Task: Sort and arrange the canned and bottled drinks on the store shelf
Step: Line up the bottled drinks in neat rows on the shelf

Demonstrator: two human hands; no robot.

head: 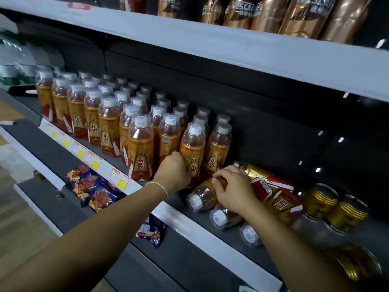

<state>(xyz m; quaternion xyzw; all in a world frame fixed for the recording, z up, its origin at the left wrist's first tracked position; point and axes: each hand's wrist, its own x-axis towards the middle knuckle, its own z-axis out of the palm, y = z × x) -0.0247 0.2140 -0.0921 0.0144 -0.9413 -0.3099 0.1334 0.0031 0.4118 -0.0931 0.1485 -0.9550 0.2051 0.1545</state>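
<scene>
Several upright orange drink bottles (140, 148) with white caps stand in rows on the dark shelf (181, 199). My left hand (173, 170) grips the lower body of an upright bottle (192, 148) at the right end of the front row. Just right of it, my right hand (233, 189) grips a bottle lying on its side (203, 196), cap toward the shelf edge. Two more fallen bottles (223, 217) lie beside it, partly under my wrist. Gold cans (321, 200) lie on their sides further right.
The white price rail (117, 179) with yellow tags runs along the shelf's front edge. Snack packets (94, 189) lie on the shelf below. Above, gold coffee bottles (271, 14) stand on the upper shelf. Water bottles (12, 66) sit at far left.
</scene>
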